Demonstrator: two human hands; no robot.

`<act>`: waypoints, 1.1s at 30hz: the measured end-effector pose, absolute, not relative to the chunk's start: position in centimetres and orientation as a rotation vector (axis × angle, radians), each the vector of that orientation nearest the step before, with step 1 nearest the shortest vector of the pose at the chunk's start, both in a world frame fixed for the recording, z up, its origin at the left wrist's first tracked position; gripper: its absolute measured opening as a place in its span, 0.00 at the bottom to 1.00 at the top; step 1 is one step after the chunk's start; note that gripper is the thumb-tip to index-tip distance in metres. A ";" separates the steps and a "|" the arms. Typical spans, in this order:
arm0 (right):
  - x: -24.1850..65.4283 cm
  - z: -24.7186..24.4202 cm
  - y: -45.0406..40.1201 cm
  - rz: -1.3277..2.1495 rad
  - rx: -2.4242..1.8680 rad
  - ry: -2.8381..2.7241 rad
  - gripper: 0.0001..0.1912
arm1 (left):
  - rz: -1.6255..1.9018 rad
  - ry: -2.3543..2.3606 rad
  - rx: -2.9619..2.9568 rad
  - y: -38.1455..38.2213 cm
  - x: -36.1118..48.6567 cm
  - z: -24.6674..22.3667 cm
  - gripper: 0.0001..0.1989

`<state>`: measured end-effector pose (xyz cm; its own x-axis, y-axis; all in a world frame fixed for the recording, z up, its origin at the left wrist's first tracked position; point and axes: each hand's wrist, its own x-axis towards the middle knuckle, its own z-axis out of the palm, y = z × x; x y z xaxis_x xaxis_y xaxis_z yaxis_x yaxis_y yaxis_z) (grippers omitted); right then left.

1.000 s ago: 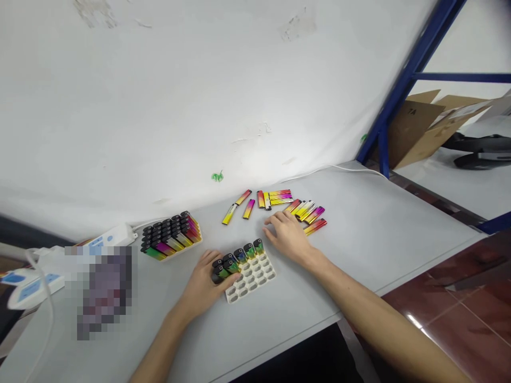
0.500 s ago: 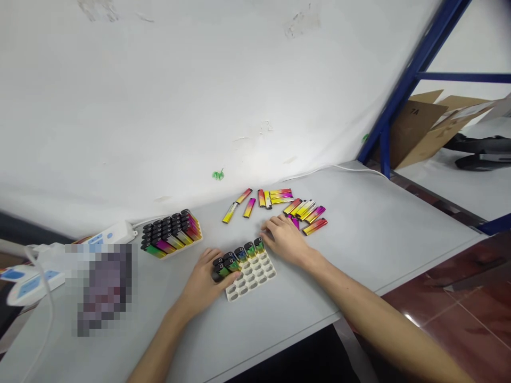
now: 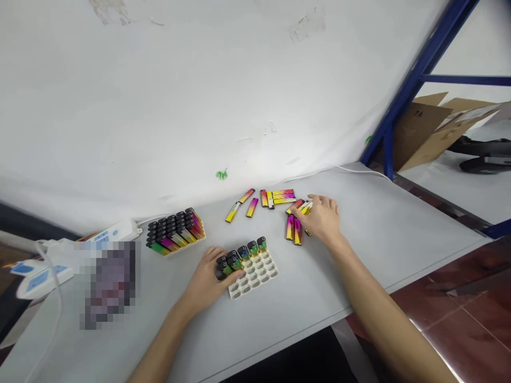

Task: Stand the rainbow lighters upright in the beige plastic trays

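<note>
My left hand (image 3: 209, 274) is wrapped round several green-and-black lighters (image 3: 235, 261) at the left end of a pale tray (image 3: 259, 274). Its thumb is in front and its fingers are behind; which of these lighters stand in the tray is partly hidden. A blue lighter (image 3: 244, 253) and more green ones stand upright along the tray's back row, with bare oval slots in front. My right hand (image 3: 322, 217) is over a pile of lighters (image 3: 294, 206), thumb and fingers apart, covering part of it. Two purple-and-yellow lighters (image 3: 294, 230) lie side by side left of its wrist.
A filled tray of lighters (image 3: 175, 234) stands to the left. More loose lighters (image 3: 283, 197) lie near the wall. Power strips (image 3: 48, 276) and a white cable are at the far left. A blue frame (image 3: 387, 133) and a cardboard box (image 3: 427, 130) are at the right.
My right hand has moved right and away from beside the tray, onto the lighter pile. The two purple-and-yellow lighters now show more fully. My left hand keeps its place.
</note>
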<state>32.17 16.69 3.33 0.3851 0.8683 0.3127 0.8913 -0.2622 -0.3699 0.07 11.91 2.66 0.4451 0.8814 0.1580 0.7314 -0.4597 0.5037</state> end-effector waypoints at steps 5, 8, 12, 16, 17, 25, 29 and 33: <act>34.0 2.6 16.8 0.069 -2.255 -1.638 0.38 | 0.592 1.373 2.330 11.8 0.0 2.7 0.12; 33.9 2.6 16.8 0.033 -2.225 -1.582 0.36 | 0.608 1.376 2.330 11.8 0.0 2.7 0.13; 34.2 3.1 17.1 0.007 -2.104 -1.370 0.42 | 0.609 1.368 2.341 11.9 0.0 2.7 0.13; 35.3 3.5 17.4 -0.018 -1.899 -1.144 0.41 | 0.585 1.369 2.356 11.9 0.1 2.7 0.13; 35.6 3.6 17.4 -0.031 -1.848 -1.096 0.41 | 0.578 1.371 2.355 11.9 0.1 2.7 0.13; 35.8 3.7 17.6 0.052 -1.606 -1.005 0.42 | 0.543 1.375 2.348 12.0 0.0 2.8 0.14; 33.7 2.8 17.5 0.194 -1.535 -1.153 0.43 | 0.531 1.375 2.362 12.0 -0.1 2.6 0.15; 30.3 2.0 16.7 0.250 -1.445 -1.444 0.41 | 0.548 1.390 2.384 12.0 -0.2 2.5 0.15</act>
